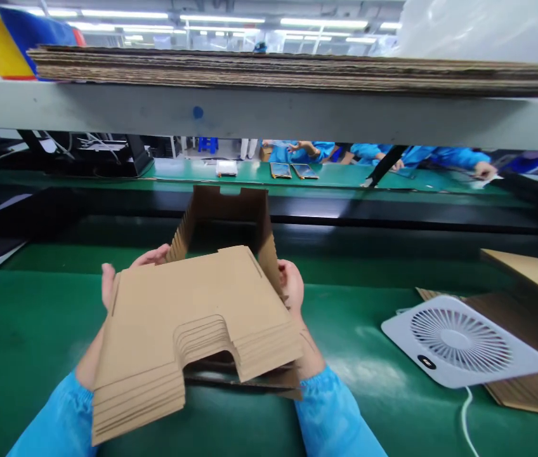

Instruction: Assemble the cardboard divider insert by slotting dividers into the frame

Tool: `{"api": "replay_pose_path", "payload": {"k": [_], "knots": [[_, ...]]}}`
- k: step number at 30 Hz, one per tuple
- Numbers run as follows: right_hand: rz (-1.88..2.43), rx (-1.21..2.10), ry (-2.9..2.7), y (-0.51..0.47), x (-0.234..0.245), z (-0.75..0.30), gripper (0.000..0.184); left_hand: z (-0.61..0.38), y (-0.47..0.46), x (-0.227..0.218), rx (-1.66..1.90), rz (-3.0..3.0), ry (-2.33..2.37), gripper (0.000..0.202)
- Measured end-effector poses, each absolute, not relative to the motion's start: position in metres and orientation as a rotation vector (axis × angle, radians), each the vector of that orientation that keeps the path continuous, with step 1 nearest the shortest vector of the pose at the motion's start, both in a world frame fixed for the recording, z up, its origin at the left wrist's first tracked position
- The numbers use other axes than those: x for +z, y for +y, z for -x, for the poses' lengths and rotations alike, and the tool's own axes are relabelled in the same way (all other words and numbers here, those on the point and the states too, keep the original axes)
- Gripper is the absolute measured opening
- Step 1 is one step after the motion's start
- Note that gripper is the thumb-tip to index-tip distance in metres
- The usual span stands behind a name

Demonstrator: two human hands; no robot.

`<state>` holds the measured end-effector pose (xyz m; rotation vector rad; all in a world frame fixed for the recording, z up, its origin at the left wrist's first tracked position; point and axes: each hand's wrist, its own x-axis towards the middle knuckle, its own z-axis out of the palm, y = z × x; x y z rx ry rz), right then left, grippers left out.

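In front of me is a stack of nested brown cardboard pieces [193,282], with folded-up side walls and a raised far panel. Its near flaps are fanned in layers around a rounded cut-out and lie at a slant. My left hand [143,260] is at the left side, its thumb stretched away from the cardboard and its fingertips against the side wall; the palm is partly hidden behind the flap. On the opposite side, my right hand [292,285] has its fingers curled against the right wall, gripping the stack. Its fingertips are partly hidden.
A white square fan [462,339] with a cable lies to the right, by more folded cardboard [526,317]. Overhead, a shelf [250,117] carries flat cardboard sheets [297,70]. Beyond, co-workers' hands [485,170] and flat screen-like panels [281,170] are at a green bench.
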<state>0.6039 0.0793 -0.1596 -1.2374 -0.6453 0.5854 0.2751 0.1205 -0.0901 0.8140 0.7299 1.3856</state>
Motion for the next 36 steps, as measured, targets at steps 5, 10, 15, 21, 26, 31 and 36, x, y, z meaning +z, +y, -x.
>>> {"api": "replay_pose_path", "payload": {"k": [5,10,15,21,26,31,36], "knots": [[1.235,0.693,-0.735,0.089,-0.171,-0.6,0.048,-0.235,0.126,-0.09,1.514,-0.988,0.687,0.08],[1.215,0.667,-0.745,0.1,-0.174,-0.601,0.046,-0.204,0.133,-0.076,1.101,-1.427,0.985,0.067],[1.184,0.634,-0.72,0.108,-0.174,-0.603,0.04,-0.21,0.123,-0.061,1.068,-1.502,1.152,0.051],[1.059,0.415,-0.669,0.092,-0.155,-0.607,0.036,-0.217,0.133,-0.07,1.174,-1.533,1.124,0.068],[0.977,0.364,-1.054,0.062,-0.128,-0.614,0.027,-0.212,0.142,-0.091,1.295,-1.452,0.943,0.082],[1.042,0.181,-0.979,0.05,-0.125,-0.611,0.036,-0.224,0.133,-0.097,1.222,-1.515,0.759,0.095],[1.137,0.051,-0.919,0.047,-0.132,-0.609,0.046,-0.24,0.128,-0.113,1.277,-1.402,0.791,0.115]]}}
